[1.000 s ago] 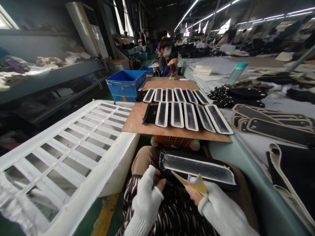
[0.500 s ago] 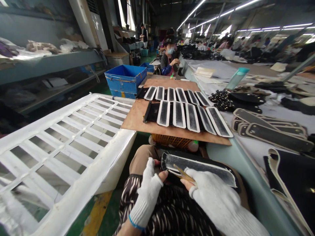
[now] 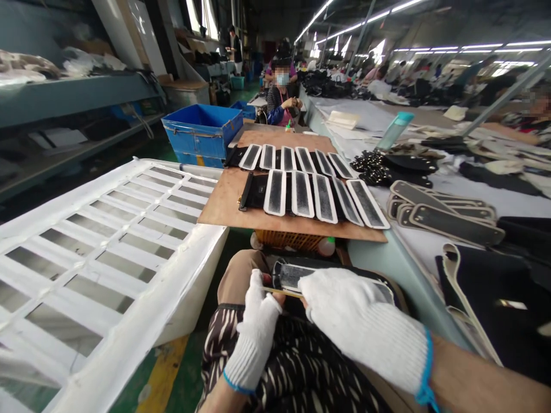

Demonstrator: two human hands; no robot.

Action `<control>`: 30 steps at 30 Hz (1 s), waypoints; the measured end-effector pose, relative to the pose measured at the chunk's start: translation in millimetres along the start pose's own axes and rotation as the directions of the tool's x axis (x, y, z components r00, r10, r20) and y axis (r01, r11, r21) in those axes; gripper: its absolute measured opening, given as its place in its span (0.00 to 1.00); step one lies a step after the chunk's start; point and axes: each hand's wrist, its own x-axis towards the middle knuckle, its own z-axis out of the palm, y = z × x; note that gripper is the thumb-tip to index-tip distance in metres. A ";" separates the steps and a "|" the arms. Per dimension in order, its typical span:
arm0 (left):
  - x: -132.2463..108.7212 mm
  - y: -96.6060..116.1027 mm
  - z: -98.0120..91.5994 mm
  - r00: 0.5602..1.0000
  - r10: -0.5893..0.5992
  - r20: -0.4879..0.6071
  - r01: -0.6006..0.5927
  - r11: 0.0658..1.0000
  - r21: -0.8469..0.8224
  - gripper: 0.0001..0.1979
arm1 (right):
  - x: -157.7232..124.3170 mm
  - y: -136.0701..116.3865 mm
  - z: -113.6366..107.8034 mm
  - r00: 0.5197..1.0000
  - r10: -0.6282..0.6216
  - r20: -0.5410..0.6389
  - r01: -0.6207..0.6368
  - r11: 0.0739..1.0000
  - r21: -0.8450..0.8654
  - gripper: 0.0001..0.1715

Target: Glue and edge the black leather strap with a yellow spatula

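Note:
A long black panel (image 3: 289, 276) with a white border lies across my lap on a dark padded piece. At its near left corner my left hand (image 3: 259, 310), in a white glove with bare fingertips, pinches the end. My right hand (image 3: 350, 301), gloved the same way, covers the panel's middle and grips a thin flat yellowish stick (image 3: 286, 292). The stick lies along the panel's near edge, its tip reaching my left thumb. Most of the right fingers are hidden under the glove's back.
Several white-bordered black panels (image 3: 302, 194) lie in two rows on a brown board (image 3: 224, 209). At left stands a white slatted rack (image 3: 142, 258), with a blue bin (image 3: 202, 135) behind. Grey-edged straps (image 3: 456, 223) and a teal-capped bottle (image 3: 394, 132) are on the right-hand table. A masked co-worker sits beyond.
My right hand has moved left and forward over the panel. The stick has swung from a slant to lie along the near edge. The view has shifted slightly right.

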 end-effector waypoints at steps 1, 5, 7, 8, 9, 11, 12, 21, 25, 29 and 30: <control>-0.3 5.1 -2.0 0.999 0.002 0.033 -0.002 1.000 0.003 0.21 | 2.7 1.4 -1.2 0.999 -0.004 0.037 0.003 1.000 0.018 0.06; 1.0 25.5 -9.4 0.980 0.000 0.197 -0.012 0.998 0.056 0.21 | 13.7 6.5 -1.2 0.955 0.083 0.285 -0.129 0.981 0.147 0.12; 3.0 31.5 -10.9 0.971 -0.012 0.238 -0.014 0.994 0.108 0.19 | 13.7 8.2 3.0 0.947 0.122 0.299 -0.191 0.959 0.211 0.14; 3.6 33.6 -11.1 0.970 -0.020 0.242 -0.011 0.992 0.128 0.19 | 12.3 9.2 5.6 0.948 0.142 0.285 -0.215 0.946 0.244 0.15; 3.8 35.3 -11.0 0.971 -0.024 0.239 -0.009 0.990 0.138 0.20 | 10.4 10.4 7.9 0.946 0.166 0.279 -0.244 0.930 0.275 0.14; 2.5 38.1 -10.5 0.976 -0.020 0.215 -0.012 0.989 0.149 0.20 | 6.3 13.2 10.7 0.913 0.225 0.339 -0.338 0.884 0.323 0.13; 1.4 39.4 -10.3 0.979 -0.015 0.203 -0.017 0.987 0.157 0.19 | 4.4 14.7 11.2 0.888 0.246 0.389 -0.387 0.855 0.344 0.12; 9.6 30.8 -11.1 0.981 0.008 0.194 -0.046 0.980 0.195 0.17 | -10.0 14.6 21.0 0.894 0.232 0.384 -0.400 0.800 0.447 0.13; 14.9 25.7 -11.5 0.977 0.005 0.215 -0.046 0.981 0.186 0.17 | -3.8 13.1 19.5 0.887 0.199 0.416 -0.389 0.809 0.441 0.11; 18.3 20.5 -10.9 0.972 -0.020 0.234 -0.020 0.986 0.167 0.16 | 1.9 12.6 17.8 0.882 0.210 0.422 -0.395 0.817 0.420 0.14; 19.1 19.0 -10.9 0.970 -0.034 0.241 -0.005 0.988 0.157 0.16 | 2.4 12.6 18.0 0.884 0.213 0.417 -0.389 0.829 0.402 0.13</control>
